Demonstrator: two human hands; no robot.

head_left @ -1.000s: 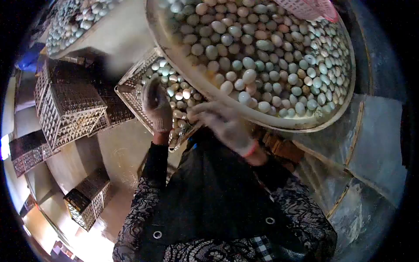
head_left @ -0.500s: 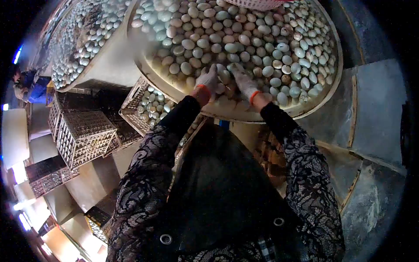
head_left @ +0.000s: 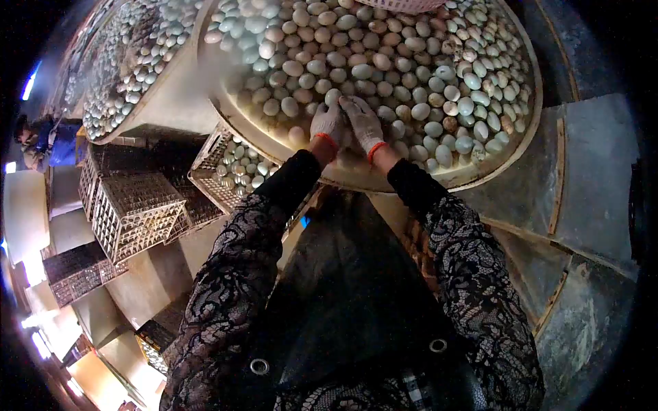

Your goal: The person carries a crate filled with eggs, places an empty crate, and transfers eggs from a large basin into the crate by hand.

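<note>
Both my hands wear pale knit gloves with orange cuffs and rest on eggs near the front rim of a large round tub. My left hand has its fingers stretched forward, fingertips against a pale egg. Close beside it, my right hand lies over the eggs with fingers extended and angled inward. Neither hand shows a clear grip on an egg; what lies under the palms is hidden. White, greenish and tan eggs surround both hands.
A pink basket sits at the tub's far side. Left of the tub stand a crate of eggs, stacked plastic crates and a second egg-filled tub. A person in blue is at far left.
My right hand has moved left and now lies close beside my left hand. My left hand has shifted slightly right. The view has shifted a little.
</note>
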